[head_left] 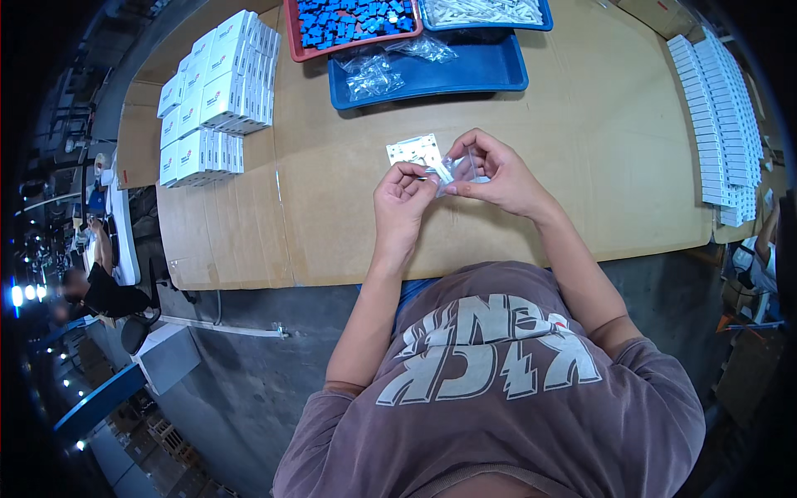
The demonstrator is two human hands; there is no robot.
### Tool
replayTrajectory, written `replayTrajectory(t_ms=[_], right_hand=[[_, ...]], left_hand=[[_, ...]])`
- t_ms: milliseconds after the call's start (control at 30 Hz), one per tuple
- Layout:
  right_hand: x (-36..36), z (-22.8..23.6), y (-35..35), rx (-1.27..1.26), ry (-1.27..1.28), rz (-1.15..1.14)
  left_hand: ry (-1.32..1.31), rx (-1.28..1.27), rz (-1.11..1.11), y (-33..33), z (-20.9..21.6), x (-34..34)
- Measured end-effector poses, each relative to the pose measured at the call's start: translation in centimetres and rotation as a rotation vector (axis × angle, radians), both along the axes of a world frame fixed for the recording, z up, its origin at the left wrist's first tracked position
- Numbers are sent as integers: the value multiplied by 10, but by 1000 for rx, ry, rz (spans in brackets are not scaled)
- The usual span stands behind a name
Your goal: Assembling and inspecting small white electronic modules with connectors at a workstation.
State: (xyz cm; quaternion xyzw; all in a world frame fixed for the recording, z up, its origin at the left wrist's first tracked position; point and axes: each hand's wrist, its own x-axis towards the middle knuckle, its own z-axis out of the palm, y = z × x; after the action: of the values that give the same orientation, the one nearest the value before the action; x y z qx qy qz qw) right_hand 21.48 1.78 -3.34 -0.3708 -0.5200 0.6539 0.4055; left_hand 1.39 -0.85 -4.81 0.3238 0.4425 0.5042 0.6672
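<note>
We record a cardboard-covered table (581, 166) filling the upper frame, with stacked white boxes (212, 91) at upper left, a blue tray (498, 70) at top centre and a row of white boxes (722, 124) at right. At mid-frame a small clear bag (459, 168) lies between both hands, long axis roughly left-right, just below a white plate (415, 150) (flat on the table). Right hand (498, 176) fingers are pinched on the bag's far edge and left hand (400, 197) fingertips closed on its near end, both equally close.
</note>
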Motion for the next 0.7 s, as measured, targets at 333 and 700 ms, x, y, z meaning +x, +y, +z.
replayTrajectory(t_ms=[333, 700], right_hand=[[-10, -2, 1, -141, 61, -60], [-7, -8, 4, -138, 84, -100]], left_hand=[[56, 107, 14, -1, -2, 4], [234, 76, -11, 2, 0, -2]])
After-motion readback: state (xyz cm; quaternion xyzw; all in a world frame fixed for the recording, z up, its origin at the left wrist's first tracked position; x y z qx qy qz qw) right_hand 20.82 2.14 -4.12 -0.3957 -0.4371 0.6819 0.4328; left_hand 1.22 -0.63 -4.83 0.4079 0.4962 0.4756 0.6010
